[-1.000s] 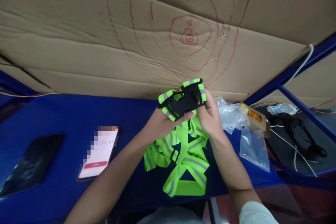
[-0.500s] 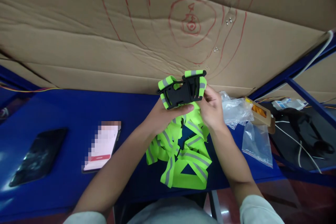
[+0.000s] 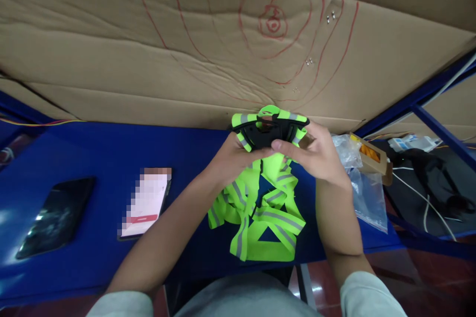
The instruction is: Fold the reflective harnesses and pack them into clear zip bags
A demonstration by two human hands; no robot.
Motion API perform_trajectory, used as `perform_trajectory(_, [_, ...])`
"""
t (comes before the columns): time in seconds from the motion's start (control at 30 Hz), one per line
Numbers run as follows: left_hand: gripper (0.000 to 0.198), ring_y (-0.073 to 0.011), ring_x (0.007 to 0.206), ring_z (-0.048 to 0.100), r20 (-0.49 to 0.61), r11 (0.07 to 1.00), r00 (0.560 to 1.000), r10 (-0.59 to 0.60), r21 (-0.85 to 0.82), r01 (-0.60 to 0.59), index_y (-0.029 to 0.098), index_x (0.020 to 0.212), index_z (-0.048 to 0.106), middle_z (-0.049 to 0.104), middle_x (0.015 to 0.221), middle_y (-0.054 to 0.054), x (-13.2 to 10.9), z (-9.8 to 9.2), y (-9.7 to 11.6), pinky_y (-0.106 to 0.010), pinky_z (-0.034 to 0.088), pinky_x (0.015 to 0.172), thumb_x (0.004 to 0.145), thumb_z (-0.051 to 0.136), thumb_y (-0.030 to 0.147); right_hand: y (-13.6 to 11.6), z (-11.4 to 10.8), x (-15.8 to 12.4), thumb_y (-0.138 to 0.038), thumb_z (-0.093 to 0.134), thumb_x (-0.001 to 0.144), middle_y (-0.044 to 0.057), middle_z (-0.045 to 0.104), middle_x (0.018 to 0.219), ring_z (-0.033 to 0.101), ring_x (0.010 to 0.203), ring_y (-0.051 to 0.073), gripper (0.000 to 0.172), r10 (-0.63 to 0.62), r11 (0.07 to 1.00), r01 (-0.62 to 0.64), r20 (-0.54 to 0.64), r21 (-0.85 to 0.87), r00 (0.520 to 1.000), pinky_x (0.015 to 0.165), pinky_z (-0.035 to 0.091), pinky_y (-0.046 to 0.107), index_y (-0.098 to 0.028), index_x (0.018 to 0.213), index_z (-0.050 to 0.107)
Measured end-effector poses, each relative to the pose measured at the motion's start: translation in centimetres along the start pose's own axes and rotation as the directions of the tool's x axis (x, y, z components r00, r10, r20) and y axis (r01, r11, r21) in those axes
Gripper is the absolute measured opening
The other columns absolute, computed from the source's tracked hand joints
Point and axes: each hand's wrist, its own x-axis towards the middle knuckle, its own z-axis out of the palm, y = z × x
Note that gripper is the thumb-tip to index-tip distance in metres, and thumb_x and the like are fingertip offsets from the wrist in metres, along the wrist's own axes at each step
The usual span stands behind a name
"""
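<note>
A black plastic side-release buckle [image 3: 266, 134], its two halves joined, is held up between my hands. My left hand [image 3: 238, 156] grips its left end from below, thumb along the lower edge. My right hand [image 3: 314, 151] is closed on the right end, with its thumb pressed near the middle of the buckle. Neon green webbing with a grey reflective stripe loops through both ends. The rest of this reflective strap [image 3: 277, 218] hangs beneath my hands and lies in a loose tangle on the blue table. Fingers behind the buckle are hidden.
On the blue table [image 3: 107, 148] lie a dark tablet [image 3: 55, 215] and a lit phone [image 3: 148, 203] to the left. Clear plastic bags [image 3: 368, 203] and a small open carton [image 3: 372, 158] are at the right. A cardboard panel [image 3: 111, 69] with red circles stands behind.
My right hand has shifted from behind the buckle's right end, bringing its thumb to the front. The buckle has moved slightly right and down and tilted, showing more of its upper edge.
</note>
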Motion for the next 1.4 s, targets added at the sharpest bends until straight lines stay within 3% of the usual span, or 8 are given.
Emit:
perform_trajectory(0.17, [0.042,-0.0333,0.103,0.076,0.321,0.881,0.905,-0.279,-0.29,0.375,0.019,0.106,0.077,0.08,0.105,-0.01,-0.7,0.7,0.3,-0.047,0.06,0.095,0.068,0.092,0.027,-0.1,-0.9,0.1,-0.044,0.078,0.086,0.003,0.075,0.12,0.07,0.115,0.029,0.033,-0.111,0.992,0.106,-0.077,-0.073,0.991,0.103,0.059,0.05,-0.027,0.114,0.074])
perform_trajectory(0.3, [0.036,-0.0343,0.105,0.076,0.513,0.803,0.815,-0.27,-0.347,0.485,0.02,0.11,0.077,0.079,0.109,-0.012,-1.0,0.7,0.4,-0.048,0.06,0.096,0.079,0.083,0.038,-0.5,-2.0,-0.1,-0.039,0.074,0.089,0.004,0.071,0.13,0.066,0.123,0.032,0.024,-0.184,0.969,0.166,-0.086,-0.181,0.979,0.11,0.053,0.055,-0.029,0.111,0.077])
perform_trajectory(0.4, [0.066,-0.04,0.114,0.072,0.595,0.825,0.769,-0.233,-0.297,0.48,0.022,0.12,0.075,0.076,0.12,-0.015,-1.0,0.5,0.9,-0.051,0.06,0.096,0.073,0.079,0.069,-0.6,-2.8,0.0,-0.029,0.068,0.091,0.0,0.067,0.139,0.061,0.132,0.032,0.023,-0.201,0.947,0.191,-0.015,-0.259,0.979,0.116,0.047,0.054,-0.032,0.111,0.078])
perform_trajectory(0.57, [0.081,-0.0381,0.099,0.076,0.485,0.924,0.828,-0.282,-0.096,0.37,0.023,0.11,0.077,0.079,0.107,-0.015,-0.5,0.7,1.4,-0.049,0.062,0.082,0.081,0.043,0.091,-0.1,-3.7,0.5,-0.013,0.057,0.087,-0.003,0.066,0.14,0.056,0.139,0.029,0.038,-0.161,0.952,0.232,0.317,-0.198,0.935,0.119,0.044,0.053,-0.034,0.109,0.08])
perform_trajectory(0.83, [0.054,-0.0337,0.09,0.078,0.403,0.828,0.837,-0.369,-0.267,0.493,0.017,0.113,0.074,0.08,0.099,-0.014,-0.3,0.6,0.6,-0.044,0.063,0.079,0.091,0.062,0.064,-0.1,-4.9,0.6,-0.03,0.069,0.089,-0.008,0.041,0.163,0.03,0.157,0.031,0.02,-0.168,0.945,0.258,0.38,-0.2,0.91,0.126,0.033,0.055,-0.034,0.107,0.077])
perform_trajectory(1.0, [0.05,-0.0315,0.089,0.078,0.226,0.884,0.916,-0.331,-0.266,0.385,0.015,0.128,0.068,0.08,0.097,-0.011,-0.9,0.7,1.4,-0.044,0.064,0.082,0.093,0.067,0.051,1.0,-4.2,1.0,-0.062,0.082,0.075,0.005,0.056,0.148,0.049,0.144,0.033,0.076,-0.098,0.99,0.115,0.188,-0.082,0.977,0.113,0.051,0.051,-0.031,0.139,0.058])
perform_trajectory(1.2, [0.045,-0.0342,0.112,0.073,0.145,0.901,0.95,-0.278,-0.303,0.31,0.016,0.127,0.07,0.079,0.109,-0.011,-0.6,0.6,1.0,-0.049,0.056,0.103,0.09,0.073,0.043,1.3,-1.5,0.4,-0.048,0.078,0.085,0.002,0.074,0.093,0.073,0.078,0.02,0.038,0.043,0.999,-0.043,0.065,-0.008,0.997,0.057,0.062,0.03,-0.025,0.113,0.068])
perform_trajectory(1.4, [0.061,-0.04,0.123,0.067,0.445,0.832,0.876,-0.185,-0.404,0.381,0.019,0.122,0.072,0.076,0.121,-0.012,-0.6,-0.3,1.0,-0.049,0.055,0.103,0.076,0.083,0.057,-0.3,-1.0,-0.2,-0.021,0.067,0.09,-0.002,0.075,0.122,0.069,0.12,0.026,0.03,-0.263,0.953,0.25,-0.055,-0.173,0.963,0.1,0.061,0.046,-0.033,0.117,0.074])
